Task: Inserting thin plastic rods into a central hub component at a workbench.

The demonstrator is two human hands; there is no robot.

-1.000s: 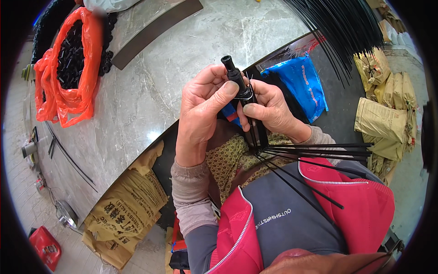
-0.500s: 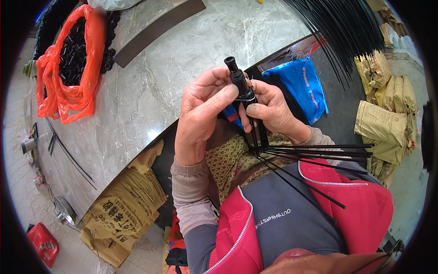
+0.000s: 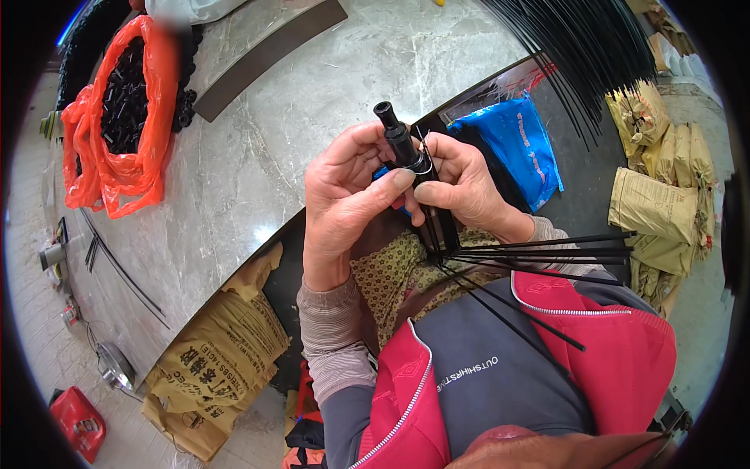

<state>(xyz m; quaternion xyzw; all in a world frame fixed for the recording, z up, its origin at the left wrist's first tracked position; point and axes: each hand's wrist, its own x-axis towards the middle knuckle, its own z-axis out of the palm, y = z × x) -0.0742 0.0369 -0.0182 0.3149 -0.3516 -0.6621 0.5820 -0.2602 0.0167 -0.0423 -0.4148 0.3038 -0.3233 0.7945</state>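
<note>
Both hands hold a black tube assembly (image 3: 401,144) in front of my lap, with its stepped, hollow end pointing up and away from me. My left hand (image 3: 344,195) wraps its left side, thumb pressed near a collar with a thin light ring. On the other side my right hand (image 3: 469,187) pinches it with thumb and fingers just below that collar. A thin wire or strand shows near the right fingertips. From the assembly's lower end several thin black rods (image 3: 547,255) fan out to the right over my lap. A small blue patch shows behind the left fingers.
A grey stone-patterned table (image 3: 258,164) carries an orange-red plastic bag (image 3: 160,102) of small black tubes and a curved dark strip (image 3: 269,59). Long black rods (image 3: 562,55) lie at the far right, near a blue packet (image 3: 516,148). Tan paper packages (image 3: 656,207) sit at right.
My left thumb has slid slightly down the tube, toward the collar, and the right fingers have shifted a little. The tube's upper end leans slightly further left. Both hands still hold it.
</note>
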